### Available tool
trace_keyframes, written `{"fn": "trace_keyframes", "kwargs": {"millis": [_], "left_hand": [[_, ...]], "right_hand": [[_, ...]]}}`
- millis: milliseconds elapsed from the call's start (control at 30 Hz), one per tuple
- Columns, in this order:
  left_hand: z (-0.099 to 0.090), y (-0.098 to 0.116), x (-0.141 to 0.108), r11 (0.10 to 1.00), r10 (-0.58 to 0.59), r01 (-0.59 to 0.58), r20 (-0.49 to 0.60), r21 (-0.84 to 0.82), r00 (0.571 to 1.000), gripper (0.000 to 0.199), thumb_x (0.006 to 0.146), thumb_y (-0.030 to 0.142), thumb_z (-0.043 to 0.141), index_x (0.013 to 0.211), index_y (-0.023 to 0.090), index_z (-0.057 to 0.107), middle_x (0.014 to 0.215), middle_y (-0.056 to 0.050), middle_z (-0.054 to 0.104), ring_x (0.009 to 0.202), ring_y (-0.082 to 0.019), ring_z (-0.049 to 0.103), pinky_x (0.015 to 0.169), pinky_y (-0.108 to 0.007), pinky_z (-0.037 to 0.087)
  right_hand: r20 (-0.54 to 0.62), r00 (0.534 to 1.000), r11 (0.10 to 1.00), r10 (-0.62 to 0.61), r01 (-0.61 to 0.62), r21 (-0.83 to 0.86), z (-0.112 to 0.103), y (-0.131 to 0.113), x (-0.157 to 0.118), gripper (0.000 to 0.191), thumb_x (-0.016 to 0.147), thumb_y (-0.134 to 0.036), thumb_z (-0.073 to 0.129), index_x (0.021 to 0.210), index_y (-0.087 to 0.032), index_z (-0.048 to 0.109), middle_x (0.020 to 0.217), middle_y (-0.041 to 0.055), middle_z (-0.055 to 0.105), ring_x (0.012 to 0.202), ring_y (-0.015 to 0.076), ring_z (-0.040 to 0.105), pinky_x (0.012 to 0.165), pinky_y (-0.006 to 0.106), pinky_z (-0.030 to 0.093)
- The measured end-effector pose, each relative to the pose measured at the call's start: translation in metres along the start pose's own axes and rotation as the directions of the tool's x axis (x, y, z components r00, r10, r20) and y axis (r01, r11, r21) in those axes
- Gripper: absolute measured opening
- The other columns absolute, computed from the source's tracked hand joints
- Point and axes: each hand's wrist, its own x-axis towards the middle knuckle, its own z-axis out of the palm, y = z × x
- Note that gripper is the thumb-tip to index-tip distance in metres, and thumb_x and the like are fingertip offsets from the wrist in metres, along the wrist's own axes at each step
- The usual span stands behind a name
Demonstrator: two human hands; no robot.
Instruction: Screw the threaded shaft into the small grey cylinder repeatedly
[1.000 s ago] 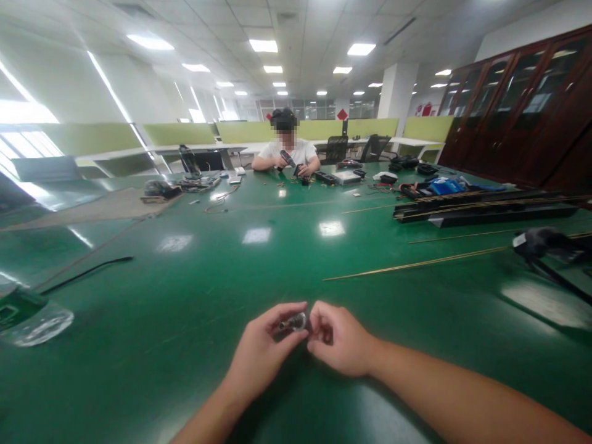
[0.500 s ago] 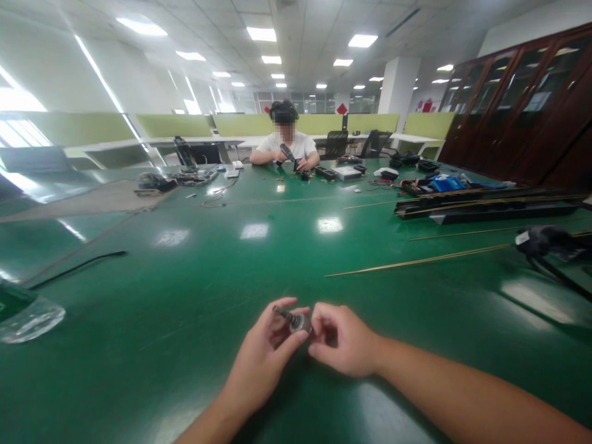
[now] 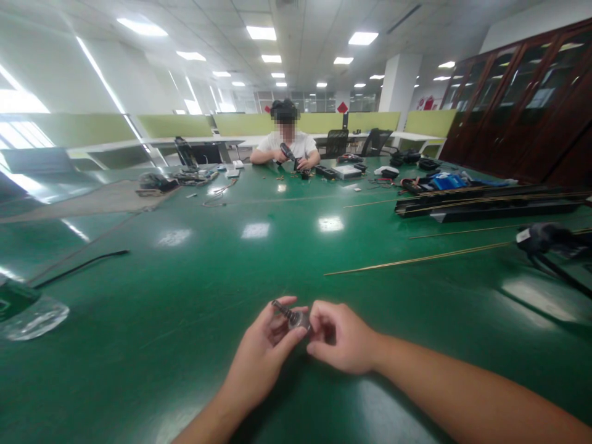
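Note:
A small grey metal part with a narrow ridged shaft and a rounder body [image 3: 300, 320] is held above the green table. My left hand [image 3: 261, 354] grips it from the left, thumb across the near side of the body and fingers behind, with the shaft pointing up and left. From the right, my right hand [image 3: 345, 338] is closed in a curl, its fingertips at the right end of the body. Those fingertips partly hide that end, so what they grip there is unclear.
Thin brass-coloured rods [image 3: 379, 266] lie to the right, near a black device [image 3: 550, 240] and black rails [image 3: 485, 206]. On the left are a clear plastic object [image 3: 39, 317] and a black cable [image 3: 83, 268]. Across the green table [image 3: 208, 296], a person [image 3: 287, 148] holds a power tool.
Both hands stay nearly in place around the metal part, with only a very slight shift. The view has moved slightly.

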Motion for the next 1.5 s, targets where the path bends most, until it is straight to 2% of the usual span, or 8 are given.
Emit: {"fn": "trace_keyframes", "kwargs": {"millis": [167, 767, 1500], "left_hand": [[-0.0003, 0.0012, 0.0003, 1.000, -0.001, 0.001, 0.001, 0.004, 1.000, 0.058, 0.081, 0.040, 0.074, 0.126, 0.017, 0.045, 0.122, -0.012, 0.069, 0.110, -0.024, 0.068, 0.100, -0.035, 0.055], [-0.0021, -0.0043, 0.0029, 0.999, 0.009, -0.010, -0.008, -0.033, 1.000, 0.058, 0.081, 0.041, 0.075, 0.124, 0.016, 0.046, 0.118, -0.011, 0.070, 0.109, -0.023, 0.067, 0.099, -0.033, 0.054], [-0.0004, -0.0010, 0.0049, 0.999, 0.025, -0.025, -0.029, 0.021, 0.999, 0.054, 0.080, 0.040, 0.075, 0.122, 0.016, 0.050, 0.116, -0.011, 0.070, 0.108, -0.022, 0.068, 0.099, -0.032, 0.055]], "right_hand": [[0.007, 1.000, 1.000, 0.000, 0.000, 0.012, 0.0000, -0.0012, -0.0001, 0.025, 0.070, -0.013, 0.068, 0.079, -0.021, 0.046, 0.066, -0.0059, 0.051, 0.056, 0.0101, 0.048, 0.055, 0.021, 0.039], [0.012, 1.000, 0.999, -0.002, 0.001, 0.042, 0.0006, -0.0026, -0.0005, 0.025, 0.070, -0.011, 0.067, 0.082, -0.021, 0.048, 0.068, -0.0041, 0.055, 0.057, 0.0116, 0.051, 0.058, 0.024, 0.042], [0.024, 1.000, 0.999, 0.017, -0.018, 0.028, 0.0008, 0.0001, -0.0011, 0.026, 0.071, -0.012, 0.068, 0.083, -0.021, 0.048, 0.067, -0.0049, 0.055, 0.056, 0.0112, 0.051, 0.056, 0.023, 0.043]]}}
